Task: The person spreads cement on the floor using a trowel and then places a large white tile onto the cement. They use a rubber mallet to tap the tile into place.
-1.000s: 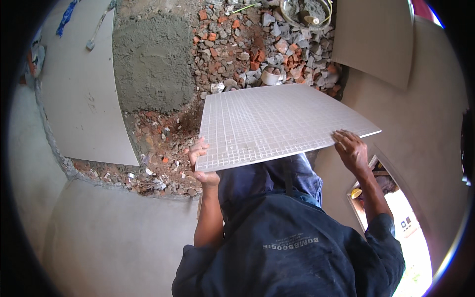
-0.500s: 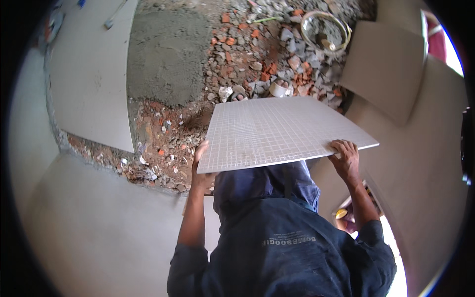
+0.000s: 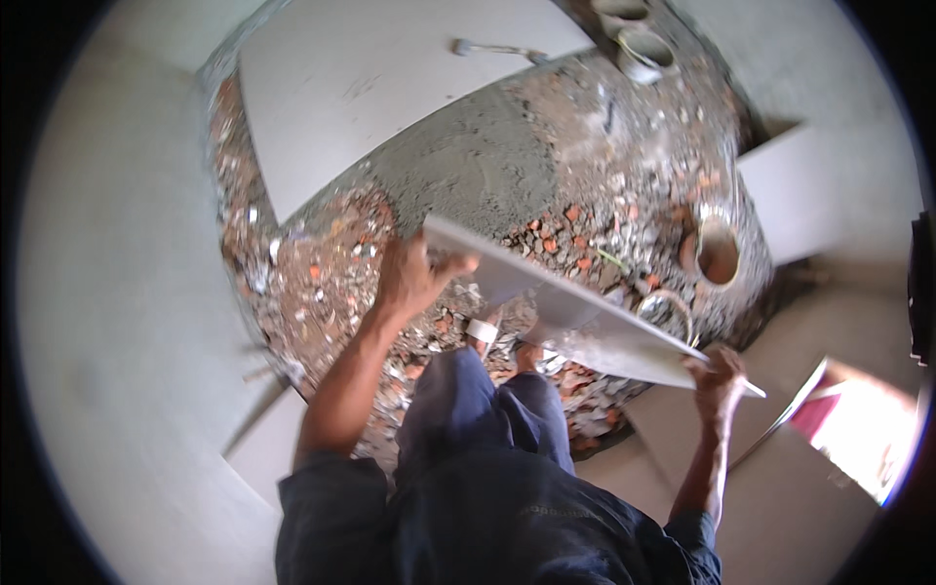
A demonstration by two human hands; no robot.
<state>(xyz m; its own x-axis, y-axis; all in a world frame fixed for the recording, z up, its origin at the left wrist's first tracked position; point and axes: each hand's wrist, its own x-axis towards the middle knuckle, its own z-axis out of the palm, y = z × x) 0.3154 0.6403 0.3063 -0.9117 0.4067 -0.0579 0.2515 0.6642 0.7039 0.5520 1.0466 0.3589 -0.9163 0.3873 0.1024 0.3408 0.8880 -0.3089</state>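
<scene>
A large pale floor tile is held up in front of me, tilted so that its edge and smooth, shiny face show. My left hand is closed on its near left corner, thumb over the face. At the opposite right end, my right hand grips the edge, slightly blurred. Beyond the tile lies a bed of wet grey mortar. Next to that, a large pale tile surface lies on the floor, with a hammer-like tool on it.
Broken brick and rubble cover the ground around my feet. A round pan and a bucket stand at the right, with another bucket farther back. Another pale tile leans by the right wall. A plain wall rises at left.
The tile has turned from nearly flat, grid-marked side up, to steeply tilted with its smooth face showing. My left hand has risen and my right hand has lowered. The view has swung right.
</scene>
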